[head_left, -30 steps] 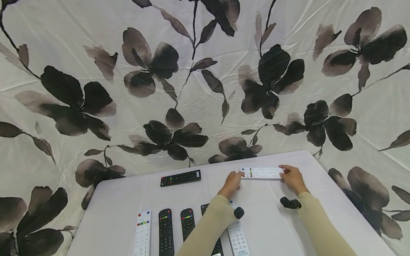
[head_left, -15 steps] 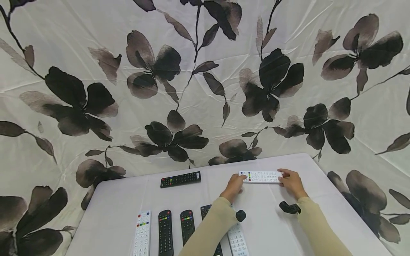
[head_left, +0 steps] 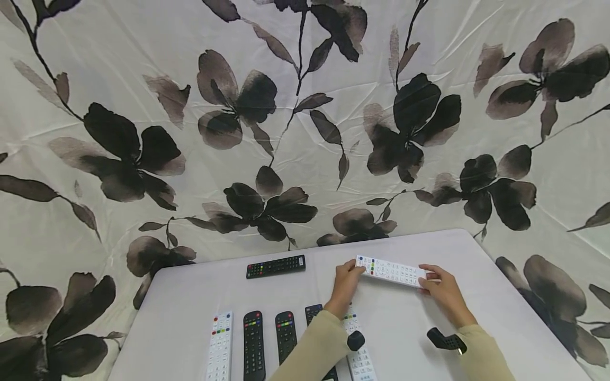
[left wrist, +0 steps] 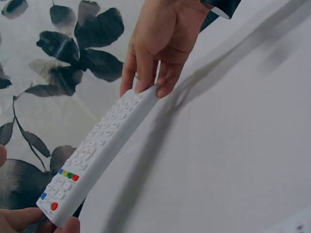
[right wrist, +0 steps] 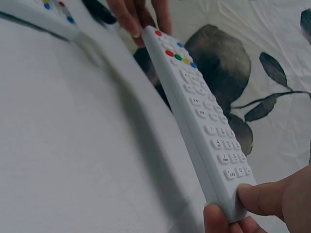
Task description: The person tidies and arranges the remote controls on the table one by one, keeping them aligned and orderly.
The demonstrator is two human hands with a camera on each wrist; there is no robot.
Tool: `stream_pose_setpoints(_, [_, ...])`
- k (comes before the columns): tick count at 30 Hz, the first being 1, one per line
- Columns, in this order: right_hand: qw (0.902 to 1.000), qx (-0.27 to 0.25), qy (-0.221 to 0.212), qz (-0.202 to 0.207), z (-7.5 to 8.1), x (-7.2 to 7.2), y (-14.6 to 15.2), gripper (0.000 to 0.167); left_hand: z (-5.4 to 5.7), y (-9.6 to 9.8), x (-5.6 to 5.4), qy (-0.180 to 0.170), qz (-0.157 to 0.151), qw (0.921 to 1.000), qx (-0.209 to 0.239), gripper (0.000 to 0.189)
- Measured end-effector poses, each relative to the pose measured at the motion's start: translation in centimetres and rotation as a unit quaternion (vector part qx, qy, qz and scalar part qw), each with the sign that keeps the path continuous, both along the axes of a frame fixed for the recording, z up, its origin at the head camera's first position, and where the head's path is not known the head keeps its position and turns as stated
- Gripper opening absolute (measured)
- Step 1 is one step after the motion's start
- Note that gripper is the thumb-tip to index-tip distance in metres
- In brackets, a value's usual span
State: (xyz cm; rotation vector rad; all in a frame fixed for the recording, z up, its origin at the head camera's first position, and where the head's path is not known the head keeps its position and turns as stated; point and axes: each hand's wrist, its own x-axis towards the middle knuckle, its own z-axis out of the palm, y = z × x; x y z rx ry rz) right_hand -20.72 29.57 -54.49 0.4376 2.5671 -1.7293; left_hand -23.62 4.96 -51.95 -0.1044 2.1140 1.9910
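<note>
A white remote control (head_left: pixel 391 271) with white keys and a few coloured buttons is held between both hands, raised off the table and slanting down to the right in the head view. My left hand (head_left: pixel 345 286) pinches its end with the red and blue buttons. At the opposite end, below the number keys, my right hand (head_left: pixel 445 293) grips it with the thumb (right wrist: pixel 262 196) on top and fingers beneath. Both wrist views show the remote's long side edge and its shadow falling on the table.
One black remote (head_left: pixel 276 266) lies crosswise near the table's back edge. Along the front stand a white remote (head_left: pixel 220 346), black remotes (head_left: pixel 254 346) (head_left: pixel 286 338) and another white remote (head_left: pixel 360 360), partly behind the left sleeve. A floral cloth (head_left: pixel 295 132) hangs behind the white table (head_left: pixel 190 291).
The white remote has come up off the table and toward the person, its right end swinging nearer. Both hands keep hold of it; the right hand has moved back and slightly right.
</note>
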Motion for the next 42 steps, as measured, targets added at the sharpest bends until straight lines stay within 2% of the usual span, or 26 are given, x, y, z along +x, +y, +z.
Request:
stream_pose_setpoints(4, [0.9999, -0.012, -0.002, 0.001, 0.6, 1.8, -0.4, 0.047, 0.3, -0.4, 1.3, 0.019, 0.011, 0.9996, 0.02, 0.058])
stream_pose_setpoints(12, [0.9986, -0.043, -0.029, 0.003, 0.7, 4.7, -1.2, 0.047, 1.2, -1.7, 4.0, 0.026, 0.022, 0.9994, -0.005, 0.05])
stream_pose_setpoints(21, [0.994, -0.077, -0.077, 0.006, 0.5, 7.6, -2.3, 0.047, 1.0, -2.6, 5.6, 0.032, 0.02, 0.9993, 0.003, 0.049])
stream_pose_setpoints(29, [0.9905, -0.101, -0.091, 0.022, 0.7, 10.4, -2.9, 0.051, 0.7, -2.8, 6.0, 0.025, 0.009, 0.9996, -0.007, 0.048])
stream_pose_setpoints(36, [0.9871, -0.042, -0.077, 0.134, 0.0, 12.2, -2.3, 0.055, 0.5, -2.3, 5.7, 0.019, -0.027, 0.9992, -0.022, 0.048])
stream_pose_setpoints(42, [0.9795, -0.061, -0.077, 0.176, -0.9, 13.2, -2.5, 0.05, 0.3, -1.3, 5.4, 0.023, -0.04, 0.9981, -0.04, 0.049])
